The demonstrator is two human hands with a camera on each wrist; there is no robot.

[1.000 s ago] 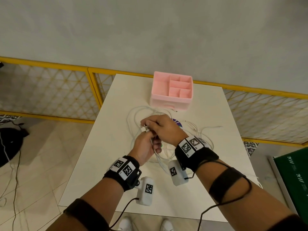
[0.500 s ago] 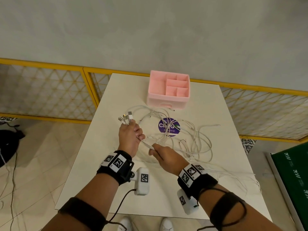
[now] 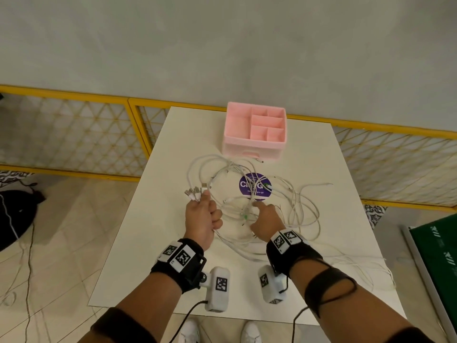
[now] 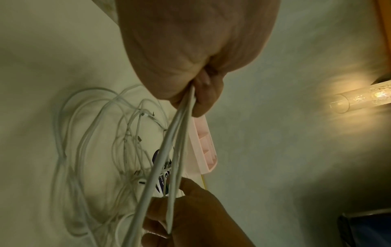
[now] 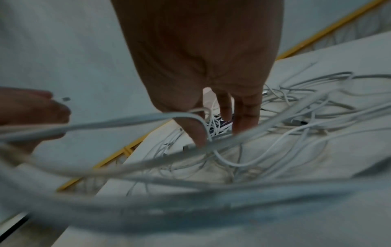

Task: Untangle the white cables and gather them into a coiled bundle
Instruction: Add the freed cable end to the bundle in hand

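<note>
Several white cables (image 3: pixel 291 201) lie tangled over the middle of the white table (image 3: pixel 158 243). My left hand (image 3: pixel 201 216) grips a bunch of cable ends, and their connectors (image 3: pixel 196 191) stick out above the fist. In the left wrist view the held strands (image 4: pixel 169 150) run taut from the curled fingers (image 4: pixel 203 100) down to the pile. My right hand (image 3: pixel 257 214) reaches into the tangle just right of the left hand, index finger stretched forward. In the right wrist view its fingers (image 5: pixel 245 117) point straight down among the cables (image 5: pixel 296 133), and one strand loops past the thumb (image 5: pixel 195 133).
A pink divided organiser box (image 3: pixel 254 131) stands at the table's far edge, behind a round purple sticker (image 3: pixel 256 186). Loose cable ends trail to the table's right edge (image 3: pixel 371 263). A yellow mesh fence (image 3: pixel 74 134) runs behind, and a green board (image 3: pixel 435 256) lies at the right.
The hands were joined over the tangle a second ago. My left hand drew the cable ends off to the left; my right hand dropped back, then moved forward into the pile.
</note>
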